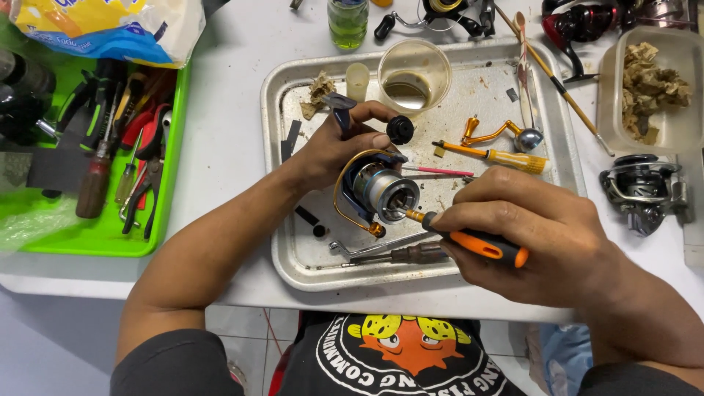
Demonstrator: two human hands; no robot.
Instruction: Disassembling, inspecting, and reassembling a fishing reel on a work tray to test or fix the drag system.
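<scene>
Fishing reel (378,192) sits over the middle of the metal tray (282,257), gripped in the left hand (334,150), fingers wrapped round its body, spool facing the camera. Right hand (528,235) is clenched on an orange-handled screwdriver (469,238); its tip touches the spool centre.

Around it on the tray:
- 1 black knob (400,130) just beside the left fingertips
- 1 yellow-handled screwdriver (495,155) and 1 thin pink rod (440,171) between reel and the tray's right side
- 1 gold reel handle (502,133) with a round metal knob
- 1 dark-handled tool (407,254) under the right hand, partly hidden
- 1 clear plastic cup (414,73) with brown liquid at the bottom
- 1 small pale cap (357,79), 1 dirty paper wad (319,92) at the far edge

Off the tray:
- right: 1 clear tub (612,110) holding crumpled brown paper (649,88); 1 grey reel (645,191) near it; 1 red-and-black reel (579,22) at the top
- two thin brushes (550,73) lie across the tray's far right corner
- top: 1 jar of green liquid (347,22), 1 more black reel (440,15), cut off by the frame
- left: green tray (95,242) packed with pliers and screwdrivers, count unclear; plastic bag (103,29) overlaps its far end.
</scene>
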